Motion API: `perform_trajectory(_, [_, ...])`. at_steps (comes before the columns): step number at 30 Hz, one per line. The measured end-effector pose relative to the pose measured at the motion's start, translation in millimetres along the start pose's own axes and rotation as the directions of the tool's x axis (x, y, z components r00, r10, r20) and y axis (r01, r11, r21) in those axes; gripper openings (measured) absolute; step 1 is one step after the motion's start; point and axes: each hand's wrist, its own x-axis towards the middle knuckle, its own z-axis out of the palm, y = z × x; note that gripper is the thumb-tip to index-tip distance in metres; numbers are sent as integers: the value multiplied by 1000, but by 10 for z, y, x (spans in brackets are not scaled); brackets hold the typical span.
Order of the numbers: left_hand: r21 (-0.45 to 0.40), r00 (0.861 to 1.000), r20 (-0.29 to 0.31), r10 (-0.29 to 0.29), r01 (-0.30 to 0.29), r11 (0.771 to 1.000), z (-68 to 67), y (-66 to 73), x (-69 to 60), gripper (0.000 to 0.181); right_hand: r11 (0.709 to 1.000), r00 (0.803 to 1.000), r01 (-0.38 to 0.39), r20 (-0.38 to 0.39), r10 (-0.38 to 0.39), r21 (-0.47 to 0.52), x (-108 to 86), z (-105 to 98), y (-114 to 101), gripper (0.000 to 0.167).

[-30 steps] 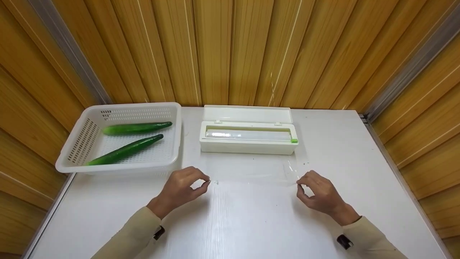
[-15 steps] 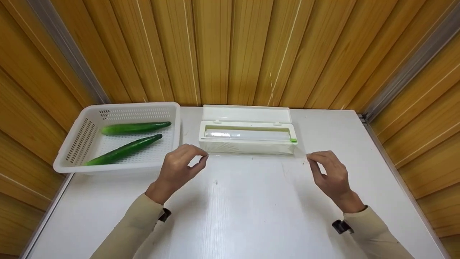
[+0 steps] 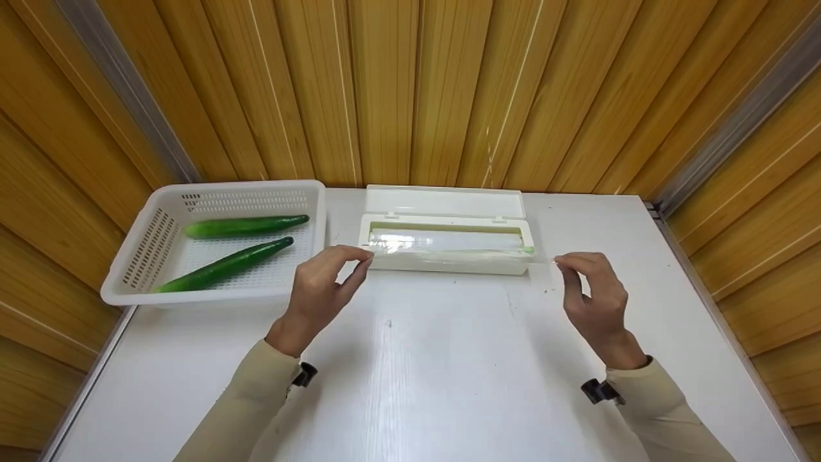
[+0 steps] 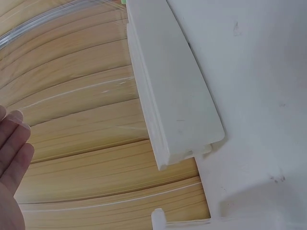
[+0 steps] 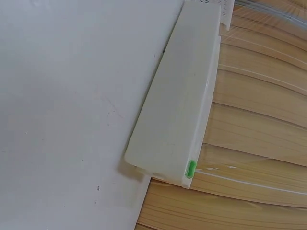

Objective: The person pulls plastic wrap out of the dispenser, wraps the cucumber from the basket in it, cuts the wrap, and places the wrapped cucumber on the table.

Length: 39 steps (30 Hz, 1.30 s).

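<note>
A clear sheet of cling film [image 3: 449, 256] stretches between my two hands, in front of a white dispenser box [image 3: 449, 266]. My left hand [image 3: 317, 289] pinches its left corner between thumb and fingertips. Its right corner is pinched the same way by my right hand [image 3: 596, 301], off the box's right end. Inside the box, whose lid [image 3: 442, 200] is swung back, lies the film roll [image 3: 442, 240]. A green slide cutter [image 3: 528, 250] sits at the right end. Fingers of the left hand [image 4: 12, 158] show in the left wrist view; the right wrist view shows no hand.
Left of the box stands a white plastic basket [image 3: 314, 276] holding two cucumbers, one behind [image 3: 247, 226] and one in front [image 3: 228, 264]. Wood-patterned walls [image 3: 410, 96] enclose the white table [image 3: 449, 385] at the back and sides.
Both hands have moved away from me and up toward the box, still pinching the film. The right hand has also shifted right. The film's edge now hangs before the box's upper front.
</note>
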Motion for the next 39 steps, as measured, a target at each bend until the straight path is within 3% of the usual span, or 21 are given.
perform_trajectory(22, [-46, 996, -90, 13, -17, 999, -81, 126, 264, 19, 1000, 988, 28, -152, -29, -8, 290, -12, -153, 27])
perform_trajectory(39, [-65, 994, -109, 4, -11, 998, -161, 207, 328, 16, 999, 973, 29, -229, -24, 20, 389, -32, -224, 31])
